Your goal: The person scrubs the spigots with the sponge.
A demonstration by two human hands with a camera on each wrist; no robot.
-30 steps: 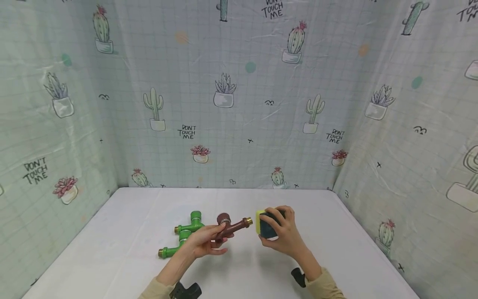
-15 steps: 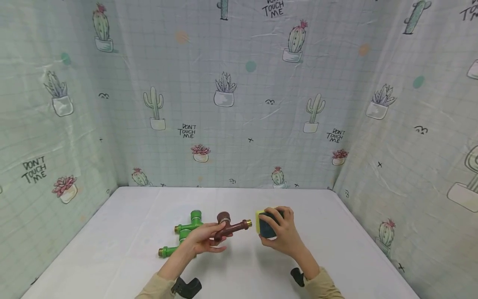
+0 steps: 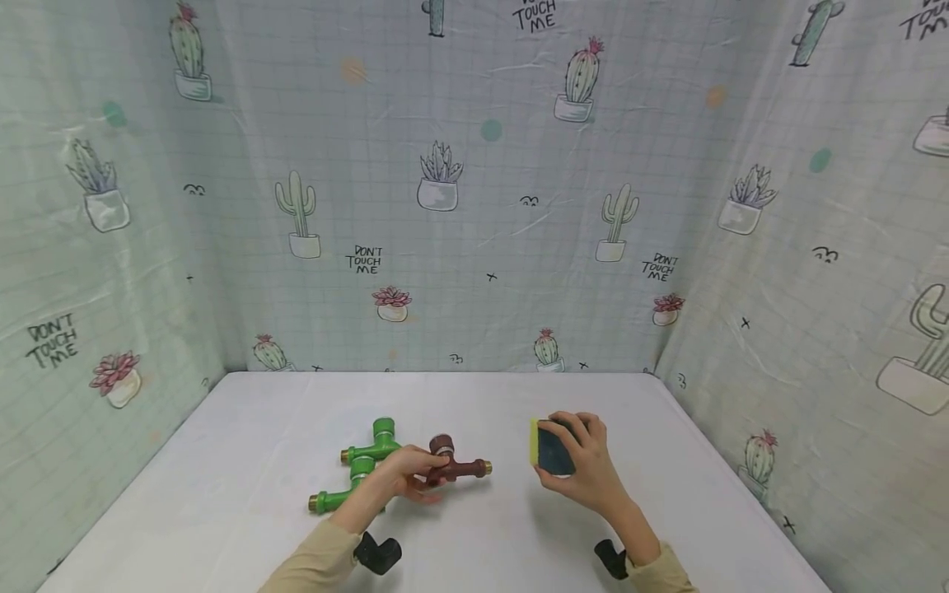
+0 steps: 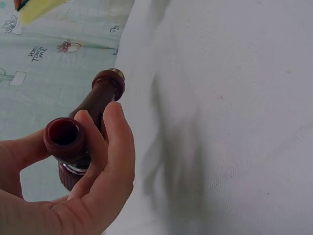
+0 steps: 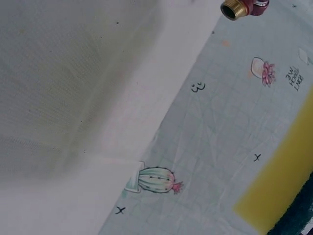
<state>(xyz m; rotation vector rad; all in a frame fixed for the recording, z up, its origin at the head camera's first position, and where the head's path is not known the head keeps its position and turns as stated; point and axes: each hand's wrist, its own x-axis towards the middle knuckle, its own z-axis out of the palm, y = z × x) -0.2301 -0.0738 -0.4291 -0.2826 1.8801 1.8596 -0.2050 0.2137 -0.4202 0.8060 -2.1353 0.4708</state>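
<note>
My left hand (image 3: 409, 471) holds a brown tap (image 3: 465, 469) with a ribbed round knob and a brass threaded end that points right. In the left wrist view, the thumb and fingers wrap round the tap's body (image 4: 95, 103), and its open brown spout faces the camera. My right hand (image 3: 589, 473) grips a sponge (image 3: 556, 453), yellow on one side and dark green on the other, well to the right of the brass end. Only the sponge's edge (image 5: 274, 181) shows in the right wrist view; the right fingers are hidden there.
Two green taps (image 3: 383, 429) with brass ends lie on the white table (image 3: 282, 420), behind and beside the left forearm. Patterned cactus sheeting (image 3: 489, 206) encloses the table at the back and sides. Dark wrist mounts (image 3: 380, 554) hang by both sleeves.
The brown tap is lower, its brass end tipped down to nearly level. My right hand has drawn off to the right with the sponge, widening the gap between them.
</note>
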